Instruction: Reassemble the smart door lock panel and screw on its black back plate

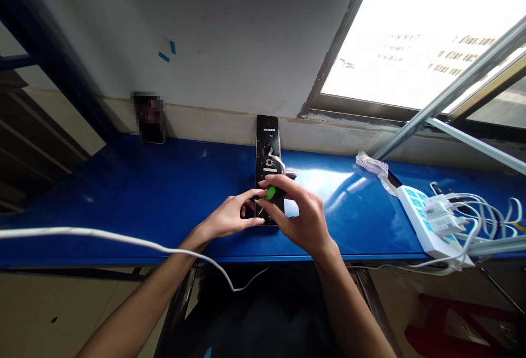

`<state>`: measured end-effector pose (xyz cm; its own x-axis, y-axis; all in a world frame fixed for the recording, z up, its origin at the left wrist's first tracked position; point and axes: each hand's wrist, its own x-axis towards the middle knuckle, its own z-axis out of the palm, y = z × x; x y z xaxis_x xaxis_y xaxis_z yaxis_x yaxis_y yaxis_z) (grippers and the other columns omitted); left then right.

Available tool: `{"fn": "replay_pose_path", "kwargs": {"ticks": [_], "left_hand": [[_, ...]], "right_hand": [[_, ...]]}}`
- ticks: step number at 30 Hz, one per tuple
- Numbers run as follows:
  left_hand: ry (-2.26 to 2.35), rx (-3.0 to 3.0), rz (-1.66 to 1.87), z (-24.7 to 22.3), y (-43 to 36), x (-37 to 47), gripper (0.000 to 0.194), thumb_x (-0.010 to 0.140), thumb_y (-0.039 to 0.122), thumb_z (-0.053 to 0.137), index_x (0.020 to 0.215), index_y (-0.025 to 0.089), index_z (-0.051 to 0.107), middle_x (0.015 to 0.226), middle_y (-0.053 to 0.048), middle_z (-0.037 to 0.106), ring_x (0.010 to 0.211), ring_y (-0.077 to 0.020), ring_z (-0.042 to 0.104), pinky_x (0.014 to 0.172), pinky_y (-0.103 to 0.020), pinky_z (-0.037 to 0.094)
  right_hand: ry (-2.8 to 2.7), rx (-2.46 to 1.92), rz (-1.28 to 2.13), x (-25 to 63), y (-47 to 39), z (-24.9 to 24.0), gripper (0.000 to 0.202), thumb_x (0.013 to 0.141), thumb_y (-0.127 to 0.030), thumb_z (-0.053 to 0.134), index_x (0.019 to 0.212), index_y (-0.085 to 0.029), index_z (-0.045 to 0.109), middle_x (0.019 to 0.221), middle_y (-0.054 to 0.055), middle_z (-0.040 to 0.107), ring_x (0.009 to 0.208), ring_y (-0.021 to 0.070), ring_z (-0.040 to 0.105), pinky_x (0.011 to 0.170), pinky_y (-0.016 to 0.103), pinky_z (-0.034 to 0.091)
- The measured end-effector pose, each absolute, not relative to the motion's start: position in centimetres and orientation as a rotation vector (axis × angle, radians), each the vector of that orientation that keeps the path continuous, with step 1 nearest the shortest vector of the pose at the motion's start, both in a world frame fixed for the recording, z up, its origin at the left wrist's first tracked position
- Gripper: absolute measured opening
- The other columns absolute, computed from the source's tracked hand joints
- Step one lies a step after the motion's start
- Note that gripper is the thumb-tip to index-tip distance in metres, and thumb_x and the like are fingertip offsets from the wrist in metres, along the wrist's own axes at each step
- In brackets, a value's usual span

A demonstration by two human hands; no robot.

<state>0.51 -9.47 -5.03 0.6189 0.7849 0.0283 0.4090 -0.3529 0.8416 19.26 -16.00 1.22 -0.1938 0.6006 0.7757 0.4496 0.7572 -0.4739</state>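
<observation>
A long black panel (268,141) lies on the blue table, its upper end toward the wall, with white labels and a white cable (278,162) on its face. My right hand (302,212) pinches a screwdriver with a green and black handle (271,192) above the panel's lower part. The tool's tip is hidden. At the panel's lower left edge, my left hand (232,214) has its thumb and fingers on the panel, close to the tool. A dark handle (291,174) sticks out to the right of the panel.
On the right, a white power strip (417,215) holds several plugs and tangled white cables. Near it lies a clear plastic packet (372,165). A white cord (123,238) crosses over my left forearm. A metal frame stands by the window; a pixelated object rests against the wall at left.
</observation>
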Motion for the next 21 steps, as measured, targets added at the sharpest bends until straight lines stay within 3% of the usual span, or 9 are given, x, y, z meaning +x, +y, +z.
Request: {"fn": "replay_pose_path", "kwargs": {"ticks": [5, 8, 12, 16, 18, 21], "left_hand": [[0.835, 2.029, 0.415, -3.0, -8.6, 0.3, 0.082, 0.082, 0.052, 0.08, 0.156, 0.035, 0.047, 0.095, 0.001, 0.076, 0.079, -0.0205, 0.069, 0.07, -0.028, 0.051], [0.9, 2.038, 0.299, -1.0, -8.0, 0.1, 0.087, 0.078, 0.06, 0.082, 0.155, 0.034, 0.05, 0.082, 0.002, 0.075, 0.07, -0.0202, 0.07, 0.062, -0.027, 0.049], [1.003, 2.179, 0.359, 2.0, -7.3, 1.1, 0.064, 0.087, 0.065, 0.071, 0.14, 0.031, 0.067, 0.077, 0.0, 0.076, 0.067, -0.0198, 0.071, 0.062, -0.028, 0.049], [0.905, 2.419, 0.555, 3.9, -6.5, 5.5, 0.035, 0.101, 0.043, 0.062, 0.13, 0.026, 0.072, 0.088, -0.002, 0.077, 0.078, -0.0185, 0.071, 0.072, -0.029, 0.051], [0.785, 2.565, 0.535, 3.8, -6.0, 8.6, 0.029, 0.102, 0.03, 0.062, 0.127, 0.023, 0.073, 0.1, -0.005, 0.077, 0.09, -0.0202, 0.071, 0.077, -0.03, 0.052], [0.645, 2.821, 0.313, 2.5, -5.0, 13.3, 0.027, 0.102, 0.024, 0.06, 0.124, 0.02, 0.075, 0.115, -0.011, 0.076, 0.102, -0.0253, 0.072, 0.08, -0.033, 0.054]], "right_hand": [[-1.608, -0.784, 0.357, 20.4, -15.5, -0.1, 0.065, 0.087, -0.009, 0.076, 0.144, -0.031, 0.053, 0.111, 0.005, 0.079, 0.101, 0.0229, 0.08, 0.086, 0.039, 0.069], [-1.45, -0.706, 0.264, 21.9, -15.5, 0.4, 0.072, 0.083, -0.002, 0.077, 0.144, -0.029, 0.052, 0.102, 0.005, 0.08, 0.092, 0.0242, 0.081, 0.083, 0.043, 0.07], [-1.332, -0.871, -0.1, 25.8, -15.6, 0.7, 0.072, 0.08, -0.006, 0.081, 0.142, -0.029, 0.054, 0.099, 0.003, 0.078, 0.086, 0.0238, 0.08, 0.077, 0.042, 0.07], [-1.256, -1.121, -0.354, 30.0, -16.0, -1.2, 0.072, 0.08, -0.007, 0.082, 0.142, -0.029, 0.054, 0.103, 0.002, 0.077, 0.088, 0.021, 0.08, 0.076, 0.037, 0.069], [-1.224, -1.187, -0.372, 31.3, -16.2, -2.4, 0.068, 0.082, -0.01, 0.081, 0.142, -0.028, 0.055, 0.103, 0.002, 0.077, 0.089, 0.0206, 0.081, 0.077, 0.036, 0.069], [-1.193, -1.231, -0.346, 32.1, -16.4, -3.5, 0.064, 0.086, -0.015, 0.079, 0.143, -0.028, 0.053, 0.102, 0.002, 0.077, 0.09, 0.0206, 0.081, 0.078, 0.036, 0.07]]}}
